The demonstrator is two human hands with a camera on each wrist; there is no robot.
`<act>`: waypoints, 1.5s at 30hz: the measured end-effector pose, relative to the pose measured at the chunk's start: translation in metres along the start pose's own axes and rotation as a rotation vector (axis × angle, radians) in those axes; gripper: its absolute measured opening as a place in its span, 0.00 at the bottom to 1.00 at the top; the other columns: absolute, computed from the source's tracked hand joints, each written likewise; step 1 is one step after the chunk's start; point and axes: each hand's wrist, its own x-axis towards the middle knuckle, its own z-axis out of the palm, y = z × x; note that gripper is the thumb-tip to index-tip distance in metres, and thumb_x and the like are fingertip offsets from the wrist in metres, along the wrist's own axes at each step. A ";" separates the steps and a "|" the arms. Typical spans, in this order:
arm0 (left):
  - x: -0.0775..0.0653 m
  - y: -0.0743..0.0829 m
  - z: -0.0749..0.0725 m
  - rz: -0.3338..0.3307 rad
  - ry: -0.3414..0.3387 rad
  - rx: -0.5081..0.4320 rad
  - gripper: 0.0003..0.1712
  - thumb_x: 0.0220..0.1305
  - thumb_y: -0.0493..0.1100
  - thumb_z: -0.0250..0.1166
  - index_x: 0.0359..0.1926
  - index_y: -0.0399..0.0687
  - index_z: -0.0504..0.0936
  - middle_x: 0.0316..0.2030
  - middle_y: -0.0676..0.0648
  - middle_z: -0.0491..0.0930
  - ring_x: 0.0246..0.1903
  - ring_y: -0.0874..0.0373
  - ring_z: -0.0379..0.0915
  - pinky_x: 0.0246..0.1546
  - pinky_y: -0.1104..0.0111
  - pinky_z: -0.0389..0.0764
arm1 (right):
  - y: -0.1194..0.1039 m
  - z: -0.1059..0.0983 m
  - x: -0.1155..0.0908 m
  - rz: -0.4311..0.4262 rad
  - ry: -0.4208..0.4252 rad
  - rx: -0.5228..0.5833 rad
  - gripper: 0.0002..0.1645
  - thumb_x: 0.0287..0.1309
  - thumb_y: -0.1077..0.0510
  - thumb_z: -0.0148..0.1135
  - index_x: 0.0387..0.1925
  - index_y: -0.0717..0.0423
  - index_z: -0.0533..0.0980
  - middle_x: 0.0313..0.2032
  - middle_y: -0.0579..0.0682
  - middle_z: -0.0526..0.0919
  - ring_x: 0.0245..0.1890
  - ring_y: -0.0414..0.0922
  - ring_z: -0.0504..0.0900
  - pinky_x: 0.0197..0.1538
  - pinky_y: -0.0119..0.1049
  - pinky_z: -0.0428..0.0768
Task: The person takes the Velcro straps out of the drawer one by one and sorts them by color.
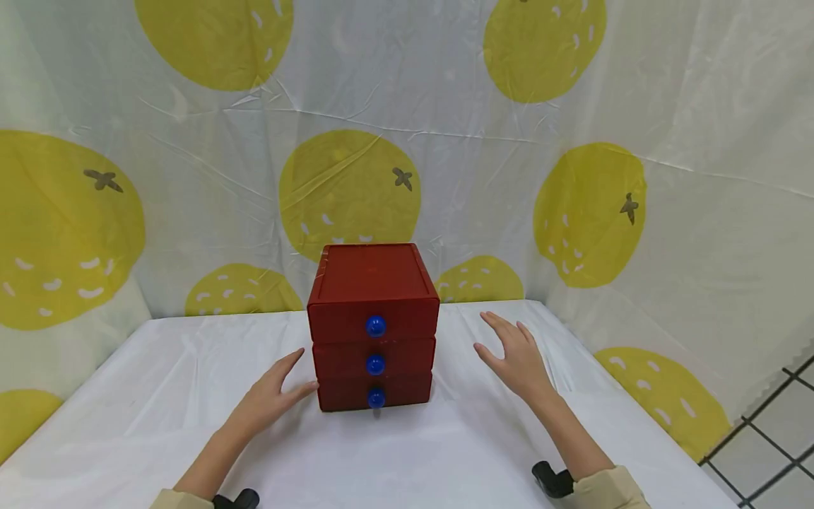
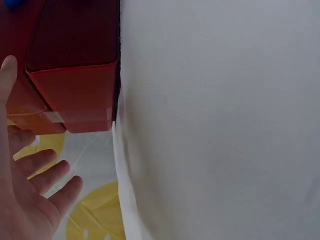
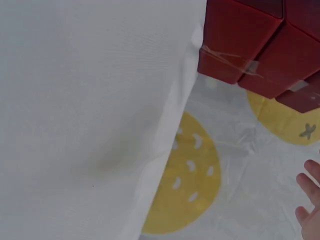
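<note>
A red box of three stacked drawers [image 1: 374,359] stands on the white-covered table, each drawer front bearing a round blue knob [image 1: 376,326]. All three drawers are closed. My left hand [image 1: 263,403] is at the box's left side, fingers spread, thumb tip right by the lowest drawer's edge. In the left wrist view the left hand [image 2: 35,190] shows an empty palm beside the red drawers [image 2: 75,95]. To the right of the box and apart from it, my right hand [image 1: 518,360] hovers with fingers extended. Only some fingertips of the right hand [image 3: 311,192] enter the right wrist view.
White cloth [image 1: 407,459] covers the table. Behind it hangs a pale curtain [image 1: 470,177] with large yellow fruit prints. A black wire grid [image 1: 769,437] stands at the far right. Clear tape [image 3: 230,60] runs along the side of the drawers.
</note>
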 end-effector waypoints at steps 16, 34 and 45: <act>0.003 0.012 0.003 -0.029 -0.008 -0.113 0.49 0.54 0.70 0.55 0.69 0.50 0.51 0.67 0.40 0.56 0.65 0.43 0.54 0.57 0.51 0.68 | -0.021 -0.007 0.007 -0.088 0.111 0.057 0.33 0.49 0.53 0.64 0.58 0.56 0.69 0.56 0.54 0.75 0.56 0.51 0.72 0.62 0.54 0.60; 0.003 0.019 0.012 -0.101 0.039 -0.265 0.47 0.55 0.66 0.58 0.69 0.50 0.54 0.66 0.43 0.59 0.61 0.46 0.61 0.55 0.53 0.71 | -0.046 -0.004 0.013 -0.182 0.217 0.147 0.32 0.46 0.56 0.65 0.56 0.55 0.71 0.55 0.54 0.75 0.54 0.51 0.73 0.60 0.54 0.63; 0.001 0.025 0.016 -0.072 0.102 -0.368 0.42 0.57 0.60 0.59 0.67 0.51 0.56 0.64 0.42 0.61 0.59 0.47 0.63 0.54 0.54 0.72 | -0.057 0.000 0.017 -0.254 0.248 0.134 0.33 0.44 0.56 0.66 0.56 0.55 0.71 0.55 0.55 0.74 0.53 0.51 0.73 0.58 0.56 0.64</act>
